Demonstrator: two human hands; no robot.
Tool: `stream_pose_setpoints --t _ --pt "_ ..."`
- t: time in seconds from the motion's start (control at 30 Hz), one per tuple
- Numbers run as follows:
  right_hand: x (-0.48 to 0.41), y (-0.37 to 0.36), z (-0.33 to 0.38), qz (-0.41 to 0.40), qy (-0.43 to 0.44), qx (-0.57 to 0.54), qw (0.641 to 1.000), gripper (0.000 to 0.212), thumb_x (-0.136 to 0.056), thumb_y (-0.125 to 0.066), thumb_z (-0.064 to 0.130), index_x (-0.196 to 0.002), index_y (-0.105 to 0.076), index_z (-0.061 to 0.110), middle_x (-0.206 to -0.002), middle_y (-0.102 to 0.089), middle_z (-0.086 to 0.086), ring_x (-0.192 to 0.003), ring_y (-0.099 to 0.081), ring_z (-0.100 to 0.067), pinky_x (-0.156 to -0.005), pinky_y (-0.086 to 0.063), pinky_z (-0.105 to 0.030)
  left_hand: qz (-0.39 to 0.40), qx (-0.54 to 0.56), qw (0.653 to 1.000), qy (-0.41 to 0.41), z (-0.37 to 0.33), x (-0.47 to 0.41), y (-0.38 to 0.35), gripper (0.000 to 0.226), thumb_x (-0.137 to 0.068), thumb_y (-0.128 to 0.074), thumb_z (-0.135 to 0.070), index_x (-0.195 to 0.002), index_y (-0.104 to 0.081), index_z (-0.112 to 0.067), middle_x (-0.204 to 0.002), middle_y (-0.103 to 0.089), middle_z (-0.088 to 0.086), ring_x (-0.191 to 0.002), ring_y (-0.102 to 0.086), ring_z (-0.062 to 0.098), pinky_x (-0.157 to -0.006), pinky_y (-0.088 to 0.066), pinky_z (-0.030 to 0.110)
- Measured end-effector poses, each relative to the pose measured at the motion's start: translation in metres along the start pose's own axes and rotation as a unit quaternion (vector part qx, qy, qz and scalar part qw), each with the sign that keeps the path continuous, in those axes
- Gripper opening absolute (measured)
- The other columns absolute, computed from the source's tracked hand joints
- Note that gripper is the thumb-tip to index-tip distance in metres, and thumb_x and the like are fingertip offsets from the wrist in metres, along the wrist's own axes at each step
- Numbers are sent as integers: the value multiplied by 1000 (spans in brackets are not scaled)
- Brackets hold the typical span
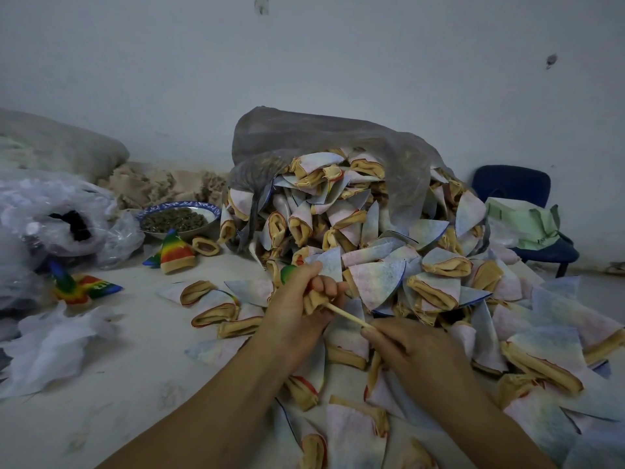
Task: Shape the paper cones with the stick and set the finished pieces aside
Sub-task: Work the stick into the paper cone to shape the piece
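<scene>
My left hand grips a cone by its tan open end, and a green rounded tip pokes out above my fingers. My right hand pinches a thin pale stick whose far end goes into the cone's tan opening. A large heap of pale, tan-rimmed cones spills from a grey plastic bag right behind my hands. To the left lie rainbow-coloured cones and another rainbow piece on the floor.
A blue-rimmed bowl of dark pellets sits left of the heap. Clear plastic bags and white paper scraps lie at far left. A dark blue chair with a green bag stands at right, against the white wall.
</scene>
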State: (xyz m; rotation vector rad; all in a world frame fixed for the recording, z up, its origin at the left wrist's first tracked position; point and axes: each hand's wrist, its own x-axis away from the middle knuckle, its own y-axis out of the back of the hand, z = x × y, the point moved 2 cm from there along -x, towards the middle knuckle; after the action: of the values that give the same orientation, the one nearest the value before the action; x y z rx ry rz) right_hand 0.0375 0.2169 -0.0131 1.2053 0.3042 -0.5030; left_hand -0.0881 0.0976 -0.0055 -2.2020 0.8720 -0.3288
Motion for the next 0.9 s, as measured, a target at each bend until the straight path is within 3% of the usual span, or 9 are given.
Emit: stream_pose_setpoints --t 0.2,0.33,0.5,0.6,0.73,0.83,0.9 --pt "2 -7 9 8 -31 8 999 63 -89 -15 66 -86 -66 30 -73 -64 6 -67 -57 -9 -61 -47 -32 -40 -50 998 -27 10 3 -8 55 -99 -42 -14 -44 -41 -17 -49 -43 5 -55 -55 17 -64 -54 28" --pt "5 -9 12 10 -47 9 999 64 -83 -14 64 -88 -67 29 -74 -65 5 -67 -57 -9 -60 -42 -27 -55 -52 996 -44 13 2 -10 53 -101 -42 -17 -49 -41 -15 -49 -44 7 -55 -60 18 -67 -52 32" --pt "3 -9 10 21 -53 -2 998 64 -80 -11 67 -87 -64 32 -68 -57 8 -65 -54 -7 -58 -39 -25 -47 -37 997 -56 14 0 -6 44 -98 -50 -36 -63 -60 -11 -56 -56 7 -67 -68 20 -69 -58 29" --pt "3 -8 8 29 -57 -1 998 68 -78 -8 68 -87 -64 30 -72 -59 6 -67 -54 -8 -60 -42 -28 -53 19 997 -47 9 -2 -1 30 -84 -61 -39 -75 -62 -10 -65 -58 6 -73 -67 18 -85 -54 34" --pt "4 -8 8 32 -77 -10 996 66 -77 -12 67 -88 -65 28 -77 -64 5 -71 -57 -9 -64 -45 -32 -49 25 997 -51 6 -4 -2 26 -81 -62 -37 -78 -61 -11 -70 -59 5 -80 -64 18 -93 -48 36" --pt "4 -9 9 49 -93 -32 994 62 -80 -19 64 -89 -66 25 -83 -69 1 -75 -61 -10 -71 -47 -34 -42 16 997 -60 8 -2 -4 28 -83 -60 -36 -74 -58 -9 -73 -59 7 -84 -62 20 -91 -50 34" --pt "3 -10 8 59 -107 -47 991 49 -89 -31 57 -89 -67 24 -86 -70 1 -78 -61 -9 -74 -48 -35 -33 -1 997 -69 10 0 -7 33 -90 -54 -35 -70 -56 -9 -71 -62 8 -81 -65 19 -84 -53 31"
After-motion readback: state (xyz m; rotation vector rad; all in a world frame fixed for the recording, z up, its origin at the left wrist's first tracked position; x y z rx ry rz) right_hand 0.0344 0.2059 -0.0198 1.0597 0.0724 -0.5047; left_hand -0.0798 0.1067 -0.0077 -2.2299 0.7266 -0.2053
